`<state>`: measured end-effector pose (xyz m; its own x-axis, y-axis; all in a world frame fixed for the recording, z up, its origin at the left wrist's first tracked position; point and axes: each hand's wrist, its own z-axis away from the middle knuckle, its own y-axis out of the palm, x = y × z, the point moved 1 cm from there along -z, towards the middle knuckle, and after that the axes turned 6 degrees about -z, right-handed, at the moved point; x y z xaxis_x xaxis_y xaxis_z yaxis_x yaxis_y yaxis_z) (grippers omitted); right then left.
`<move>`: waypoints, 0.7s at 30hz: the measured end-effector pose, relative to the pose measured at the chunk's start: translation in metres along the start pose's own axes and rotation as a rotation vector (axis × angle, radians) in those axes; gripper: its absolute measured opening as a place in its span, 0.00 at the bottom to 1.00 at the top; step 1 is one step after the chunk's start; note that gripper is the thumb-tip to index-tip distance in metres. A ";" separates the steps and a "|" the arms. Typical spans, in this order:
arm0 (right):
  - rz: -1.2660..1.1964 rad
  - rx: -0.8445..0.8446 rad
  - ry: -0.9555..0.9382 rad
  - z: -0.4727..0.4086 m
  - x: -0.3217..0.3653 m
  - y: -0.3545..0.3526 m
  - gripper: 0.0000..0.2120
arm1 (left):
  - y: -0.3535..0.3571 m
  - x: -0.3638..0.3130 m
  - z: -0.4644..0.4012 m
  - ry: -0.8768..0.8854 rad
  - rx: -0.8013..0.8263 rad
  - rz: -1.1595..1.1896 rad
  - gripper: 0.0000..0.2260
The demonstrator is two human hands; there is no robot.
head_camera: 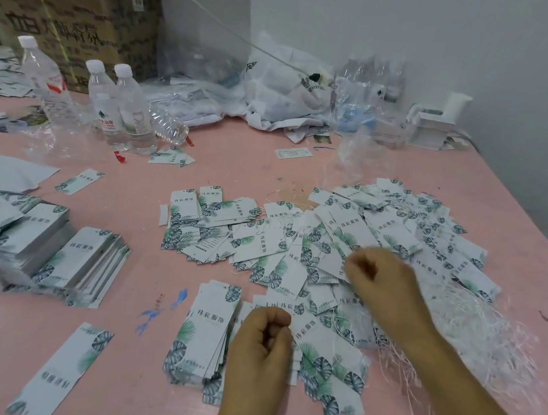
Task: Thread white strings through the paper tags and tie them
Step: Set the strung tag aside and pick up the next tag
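Loose white paper tags point(365, 239) printed with green leaves lie in a wide heap across the middle of the pink table point(127, 379). A neat stack of the same tags point(205, 330) sits just left of my left hand point(262, 347). That hand is curled, thumb pinched against the forefinger over the tags. My right hand point(380, 282) is curled the same way, farther back and blurred. A thin white string seems stretched between them but barely shows. A tangle of white strings point(477, 335) lies to the right of my right forearm.
More tag stacks point(80, 259) lie at the left, and a single tag point(62, 374) near the front. Three upright water bottles point(122, 109), a cardboard box point(65, 16) and crumpled plastic bags point(279, 94) stand at the back. The table's right edge point(538, 239) runs diagonally.
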<state>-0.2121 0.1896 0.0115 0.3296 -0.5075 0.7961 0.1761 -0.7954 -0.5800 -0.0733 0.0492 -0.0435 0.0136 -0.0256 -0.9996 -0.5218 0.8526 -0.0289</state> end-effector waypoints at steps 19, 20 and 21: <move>0.275 0.216 0.101 0.068 -0.025 0.031 0.17 | 0.004 0.000 0.009 0.172 0.007 -0.241 0.13; 0.237 0.220 0.117 0.069 -0.024 0.030 0.16 | 0.004 0.002 0.009 0.166 0.004 -0.246 0.13; 0.190 0.214 0.132 0.069 -0.023 0.029 0.15 | 0.004 0.003 0.009 0.166 -0.001 -0.257 0.13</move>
<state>-0.1505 0.2013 -0.0353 0.2541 -0.6906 0.6771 0.3184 -0.6014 -0.7328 -0.0676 0.0567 -0.0466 0.0060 -0.3253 -0.9456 -0.5198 0.8068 -0.2808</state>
